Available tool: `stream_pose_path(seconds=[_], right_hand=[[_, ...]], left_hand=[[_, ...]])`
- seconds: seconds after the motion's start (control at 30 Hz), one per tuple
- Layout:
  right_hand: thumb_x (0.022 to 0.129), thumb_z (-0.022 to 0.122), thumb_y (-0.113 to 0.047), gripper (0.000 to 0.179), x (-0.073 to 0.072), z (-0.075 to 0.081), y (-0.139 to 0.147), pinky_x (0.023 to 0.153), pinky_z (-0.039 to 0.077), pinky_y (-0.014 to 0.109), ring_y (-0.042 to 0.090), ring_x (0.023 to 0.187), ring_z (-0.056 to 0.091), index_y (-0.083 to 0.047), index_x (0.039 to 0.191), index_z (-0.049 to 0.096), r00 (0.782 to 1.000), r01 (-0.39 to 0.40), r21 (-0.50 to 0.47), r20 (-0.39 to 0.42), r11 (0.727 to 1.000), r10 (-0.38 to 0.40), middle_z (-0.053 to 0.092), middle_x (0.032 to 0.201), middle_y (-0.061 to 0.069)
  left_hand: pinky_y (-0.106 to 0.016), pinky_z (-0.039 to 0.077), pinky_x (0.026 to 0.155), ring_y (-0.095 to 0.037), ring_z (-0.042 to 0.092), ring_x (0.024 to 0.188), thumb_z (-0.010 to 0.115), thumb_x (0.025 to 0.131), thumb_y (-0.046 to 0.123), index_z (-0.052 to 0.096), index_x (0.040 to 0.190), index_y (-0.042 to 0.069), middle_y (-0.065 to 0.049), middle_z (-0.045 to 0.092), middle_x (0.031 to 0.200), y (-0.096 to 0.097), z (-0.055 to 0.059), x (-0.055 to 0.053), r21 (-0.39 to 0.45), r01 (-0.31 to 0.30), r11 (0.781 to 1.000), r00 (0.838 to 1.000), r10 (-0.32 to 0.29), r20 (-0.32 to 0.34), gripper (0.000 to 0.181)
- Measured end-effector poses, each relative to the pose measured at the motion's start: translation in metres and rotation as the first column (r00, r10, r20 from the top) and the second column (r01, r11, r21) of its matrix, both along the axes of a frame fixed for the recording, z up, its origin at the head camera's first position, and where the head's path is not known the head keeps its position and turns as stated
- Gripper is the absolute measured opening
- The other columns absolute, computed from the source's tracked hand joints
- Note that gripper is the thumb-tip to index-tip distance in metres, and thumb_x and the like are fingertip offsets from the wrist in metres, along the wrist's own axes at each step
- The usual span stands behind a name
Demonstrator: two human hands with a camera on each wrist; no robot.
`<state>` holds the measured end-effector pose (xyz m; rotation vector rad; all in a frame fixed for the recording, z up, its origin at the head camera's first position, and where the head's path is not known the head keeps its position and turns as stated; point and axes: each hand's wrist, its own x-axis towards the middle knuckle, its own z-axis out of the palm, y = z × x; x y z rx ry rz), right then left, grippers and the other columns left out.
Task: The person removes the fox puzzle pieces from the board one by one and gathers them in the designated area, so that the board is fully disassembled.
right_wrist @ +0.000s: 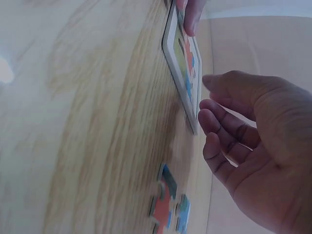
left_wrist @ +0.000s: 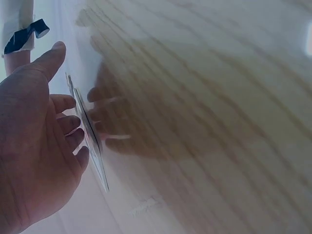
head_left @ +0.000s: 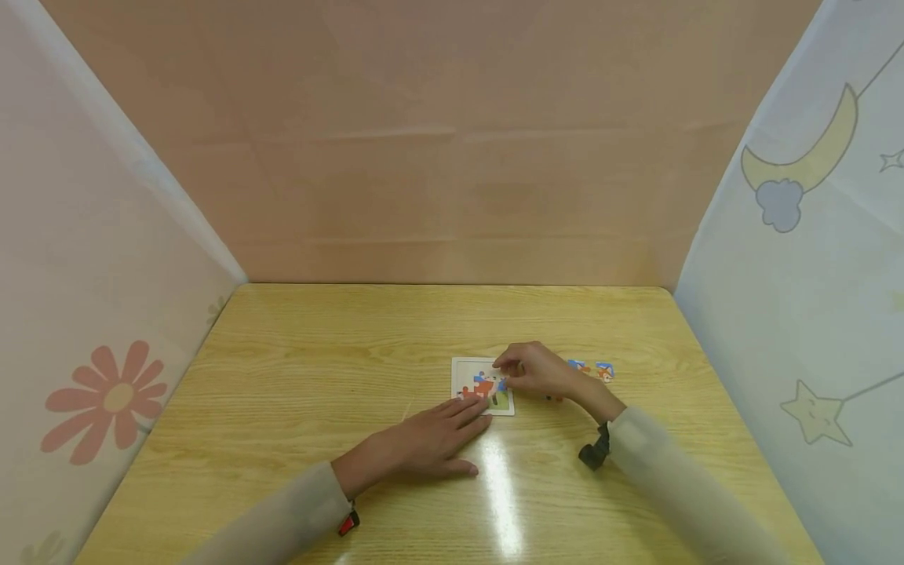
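A jigsaw puzzle board (head_left: 462, 366) with a white frame lies flat on the table, its inside partly filled with red, blue and green pieces. The left hand (head_left: 441, 435) reaches in from the lower left, palm down with extended fingers, and its fingertips rest on the board's lower left part. Over the board's upper right edge is the right hand (head_left: 540, 370), its fingers loosely bent. In the right wrist view a gap shows between its thumb and fingers, and no piece is visible there. Loose puzzle pieces (right_wrist: 161, 209) lie on the table below the right hand.
More loose pieces (head_left: 604, 371) lie on the wooden table (head_left: 339, 337) to the right of the board, some partly hidden by the right hand. Fabric walls (head_left: 452, 157) stand at the back and both sides. A strip of light reflects off the table in front of the board.
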<state>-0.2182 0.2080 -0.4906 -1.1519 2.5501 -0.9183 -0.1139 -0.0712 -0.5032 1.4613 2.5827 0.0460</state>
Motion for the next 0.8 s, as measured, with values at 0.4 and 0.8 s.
stream_pose_path(seconds=[0.4,0.8], right_hand=[[0.093,0.080,-0.006,0.030,-0.004,-0.001,-0.017,0.080,0.059,0.027,0.013,0.090,0.068,0.003,0.121,0.075,0.997,-0.021,0.039,0.079,0.999,0.018,0.074,0.107,0.009],[0.091,0.081,-0.004,0.027,-0.006,-0.003,-0.025,0.079,0.057,0.026,0.016,0.090,0.066,0.001,0.118,0.077,0.997,-0.043,0.064,0.065,0.997,0.039,0.070,0.102,0.007]], left_hand=[[-0.042,0.020,0.132,-0.026,0.013,0.164,0.040,0.109,0.064,0.023,0.170,0.009,-0.011,0.011,0.178,0.003,-0.004,-0.001,-0.019,0.005,1.000,1.000,-0.005,-0.024,0.084],[-0.039,0.021,0.131,-0.025,0.013,0.164,0.041,0.109,0.063,0.024,0.169,0.008,-0.011,0.011,0.178,0.003,-0.003,0.000,-0.035,-0.001,0.999,1.000,0.000,-0.028,0.084]])
